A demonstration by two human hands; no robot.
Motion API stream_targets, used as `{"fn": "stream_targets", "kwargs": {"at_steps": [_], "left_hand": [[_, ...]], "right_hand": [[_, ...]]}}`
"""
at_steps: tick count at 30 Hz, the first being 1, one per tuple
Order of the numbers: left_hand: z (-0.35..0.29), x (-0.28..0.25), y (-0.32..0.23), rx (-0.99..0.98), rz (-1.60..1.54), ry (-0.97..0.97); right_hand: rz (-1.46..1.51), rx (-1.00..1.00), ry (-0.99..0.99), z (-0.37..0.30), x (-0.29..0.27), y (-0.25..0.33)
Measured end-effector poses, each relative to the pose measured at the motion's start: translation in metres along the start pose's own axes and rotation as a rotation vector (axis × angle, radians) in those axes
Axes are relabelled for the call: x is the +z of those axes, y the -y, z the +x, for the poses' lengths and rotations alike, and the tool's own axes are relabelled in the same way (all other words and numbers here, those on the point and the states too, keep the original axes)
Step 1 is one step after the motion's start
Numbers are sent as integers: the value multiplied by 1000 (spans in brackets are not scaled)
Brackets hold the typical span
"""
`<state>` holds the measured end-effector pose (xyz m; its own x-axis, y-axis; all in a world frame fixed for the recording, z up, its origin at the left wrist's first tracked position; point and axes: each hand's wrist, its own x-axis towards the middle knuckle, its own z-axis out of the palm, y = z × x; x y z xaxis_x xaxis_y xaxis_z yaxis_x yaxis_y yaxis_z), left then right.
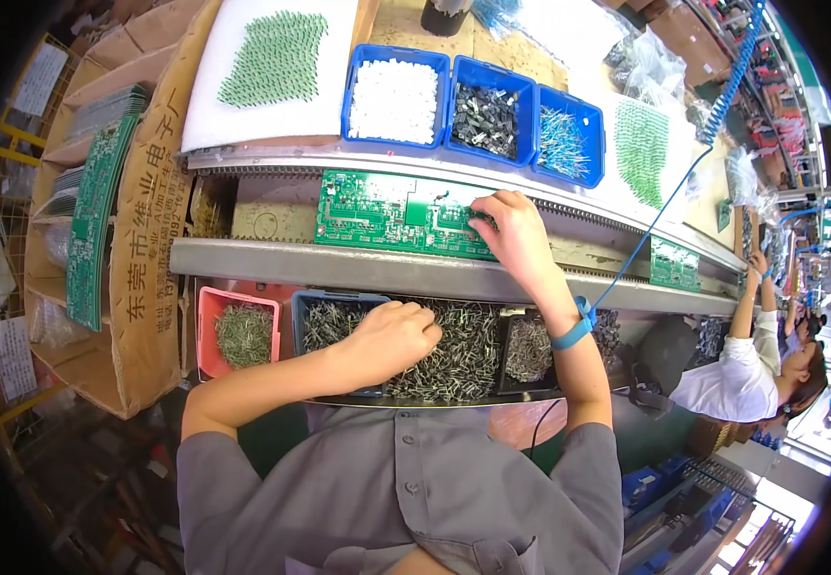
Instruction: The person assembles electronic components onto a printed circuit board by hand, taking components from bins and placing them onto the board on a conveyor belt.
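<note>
Remotely, I'm watching the circuit board [377, 218] lying between rails [387, 270], judging it light, stiff, fragile, best held by its edges. The right hand [516, 233] is hovering curled at its right end, the left hand [389, 339] over leaded parts [461, 362]; I cannot tell whether either's pinching anything.

Right hand [518, 233] at right end of green circuit board [368, 213]; left hand [390, 337], curled, over heaped leaded components [468, 356].

Yellow metal racking [19, 151] far to the left of the left hand [392, 337], dark green floor [660, 445] below and right of the right hand [511, 228], cluttered shelving [693, 508] farther out, bright windows [787, 502] beyond
</note>
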<state>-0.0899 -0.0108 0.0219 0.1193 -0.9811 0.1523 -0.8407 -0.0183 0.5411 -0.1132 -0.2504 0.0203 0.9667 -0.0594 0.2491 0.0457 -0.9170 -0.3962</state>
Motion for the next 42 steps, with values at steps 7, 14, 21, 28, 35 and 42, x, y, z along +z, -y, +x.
{"fn": "stream_targets", "kwargs": {"at_steps": [7, 14, 21, 28, 35, 42], "left_hand": [[-8, -43, 38, -228, -195, -256], [-7, -53, 93, -299, -14, -516], [-3, -54, 108, -323, 81, -545], [-2, -55, 114, -283, 183, -447], [-1, -58, 114, -252, 238, -400], [1, -64, 114, -237, 247, -347]], "right_hand": [[114, -27, 298, -39, -23, 49], [-316, -18, 525, -85, -2, 68], [-302, 24, 481, -93, -2, 66], [-182, -28, 402, -91, -3, 67], [-63, -37, 316, -89, -5, 71], [33, -54, 275, -88, -5, 71]]}}
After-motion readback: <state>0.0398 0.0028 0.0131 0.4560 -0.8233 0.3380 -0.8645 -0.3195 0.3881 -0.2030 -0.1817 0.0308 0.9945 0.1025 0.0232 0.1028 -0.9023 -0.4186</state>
